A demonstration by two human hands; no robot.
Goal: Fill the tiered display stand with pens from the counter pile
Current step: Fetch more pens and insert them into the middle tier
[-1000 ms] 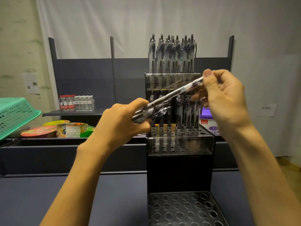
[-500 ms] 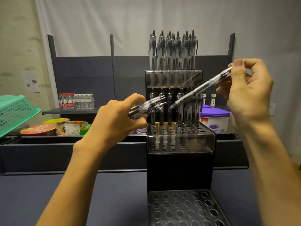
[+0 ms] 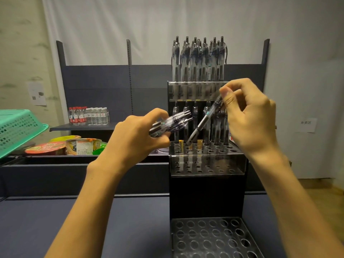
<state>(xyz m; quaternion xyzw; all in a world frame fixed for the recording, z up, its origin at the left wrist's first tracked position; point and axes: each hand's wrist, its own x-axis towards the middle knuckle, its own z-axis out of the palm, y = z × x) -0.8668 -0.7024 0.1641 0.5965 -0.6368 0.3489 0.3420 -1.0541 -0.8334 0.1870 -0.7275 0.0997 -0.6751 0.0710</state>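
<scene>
**Stand approx. half filled, middle tier in work**

Top tier of the display stand (image 3: 206, 165) looks full; middle tier has back row filled, front holes free; bottom tier has no pens. Right hand (image 3: 250, 116) pinches one pen (image 3: 202, 123), tip just at a middle-tier hole. Left hand (image 3: 135, 135) grips a bundle of pens (image 3: 172, 123) w/ curled fingers. Labels on wall papers and bottles (image 3: 88, 115) too small to read.

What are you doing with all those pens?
A person is filling a tiered pen stand. The left hand holds a bunch of pens. The right hand pinches one pen, tilted, its tip at a hole in the middle tier. The top tier looks full, and the bottom tier has no pens.
</scene>
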